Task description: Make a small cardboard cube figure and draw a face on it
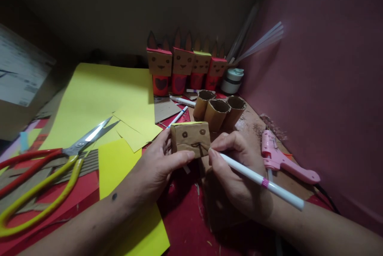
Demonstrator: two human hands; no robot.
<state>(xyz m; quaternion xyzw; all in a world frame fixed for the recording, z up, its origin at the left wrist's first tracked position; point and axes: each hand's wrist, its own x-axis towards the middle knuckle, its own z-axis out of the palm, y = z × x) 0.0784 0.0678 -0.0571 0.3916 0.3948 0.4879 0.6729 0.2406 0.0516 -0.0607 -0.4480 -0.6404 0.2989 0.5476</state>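
My left hand (161,164) grips a small cardboard box (190,138) by its left side, thumb across the lower front. Two round eyes and a dark mouth line are drawn on the box's front, and a strip of yellow shows along its top. Between the fingers of my right hand (236,168) is a white marker (260,178) with a purple band. Its tip points at the mouth, partly hidden by my fingers. Just behind the box stand three open cardboard tubes (218,113).
Scissors (79,146) lie open at left on yellow paper (101,100). Several box-headed figures (160,64) with pointed ears stand at the back beside a lidded jar (232,80). A pink glue gun (281,158) is at right near the wall. More markers (179,116) lie behind the box.
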